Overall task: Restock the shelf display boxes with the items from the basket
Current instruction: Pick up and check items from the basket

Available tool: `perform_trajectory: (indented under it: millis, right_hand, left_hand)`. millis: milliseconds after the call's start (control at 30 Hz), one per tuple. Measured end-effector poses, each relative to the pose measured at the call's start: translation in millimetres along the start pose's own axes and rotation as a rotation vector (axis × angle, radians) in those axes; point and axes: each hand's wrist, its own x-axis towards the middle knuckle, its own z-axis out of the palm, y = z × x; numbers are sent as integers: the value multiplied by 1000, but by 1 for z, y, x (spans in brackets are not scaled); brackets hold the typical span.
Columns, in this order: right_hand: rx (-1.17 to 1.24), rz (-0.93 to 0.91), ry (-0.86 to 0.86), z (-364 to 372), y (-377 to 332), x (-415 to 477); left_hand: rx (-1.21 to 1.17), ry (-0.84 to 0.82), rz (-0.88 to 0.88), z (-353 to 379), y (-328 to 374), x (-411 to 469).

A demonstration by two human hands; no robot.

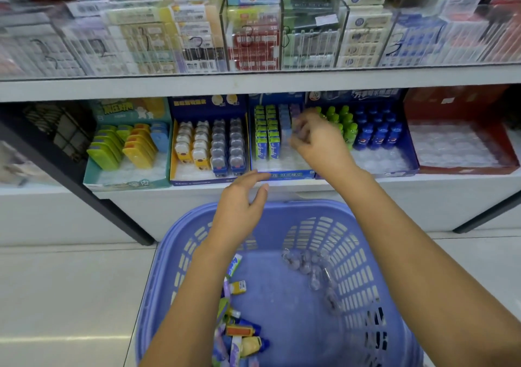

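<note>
Basket (352,254) sits nearest, purple, w/ mixed small packs (239,335) heaped at its left corner and clear capsules (310,268) by the right wall. Left grip (242,203) hovers over the far rim, fingers loosely spread, nothing in it. Right grip (315,138) is up in the middle blue display box (284,175), beside the green packs (266,135), fingertips pinching a pale item (297,128); it's blurred, so can't tell its type. Step in hand, prob.: seating that item in its row. Next calls for setting it upright in the row, letting go, then back to the basket for a matching pack.
</note>
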Motion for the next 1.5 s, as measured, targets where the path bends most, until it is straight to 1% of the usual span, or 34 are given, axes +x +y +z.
perform_trajectory:
  millis: [33, 67, 100, 167, 233, 300, 367, 467, 533, 667, 833, 967, 1033, 1133, 1233, 1300, 1400, 1500]
  right_hand:
    - [59, -2, -20, 2, -1, -13]
    - [74, -6, -97, 6, -2, -27]
    - [55, -9, -218, 14, -1, -40]
    - [-30, -12, -510, 40, 3, -66]
    - [-70, 19, -731, 73, 14, -92]
    - [-84, 65, -838, 108, 29, -116]
    - [-108, 107, -886, 140, 42, -136]
    - [-141, 137, -929, 181, 55, -157]
    - [-137, 152, -946, 202, 59, -164]
    - [-94, 128, -968, 238, 57, -172]
    - [-79, 67, -891, 267, 49, -188]
    - [-189, -53, -899, 273, 57, -188]
    - [-237, -53, -916, 270, 63, -182]
    - [-306, 2, -996, 263, 76, -173]
    - [-338, 94, -1106, 250, 82, -164]
    - [-319, 151, -1102, 240, 85, -162]
    - [-285, 193, -1101, 221, 87, -161]
    - [-161, 282, -1053, 202, 86, -157]
  left_hand:
    - [-18, 19, -22, -2, -3, -4]
    - [-28, 17, -60, -4, -8, -8]
    - [-17, -16, -111, -4, -15, -12]
    - [137, -181, -229, 1, -34, -24]
    - [369, -414, -323, 10, -57, -40]
    - [490, -619, -427, 17, -80, -60]
    - [563, -769, -530, 21, -99, -81]
    - [626, -868, -620, 25, -119, -101]
    - [626, -868, -654, 27, -126, -105]
    - [606, -782, -658, 32, -139, -103]
    - [633, -660, -700, 41, -150, -103]
    - [661, -582, -679, 44, -157, -106]
    - [648, -583, -703, 45, -160, -108]
    - [632, -632, -697, 50, -161, -114]
    - [696, -610, -612, 57, -164, -115]
    - [742, -625, -539, 61, -168, -112]
    - [776, -712, -449, 67, -175, -108]
    - [891, -749, -365, 75, -181, -105]
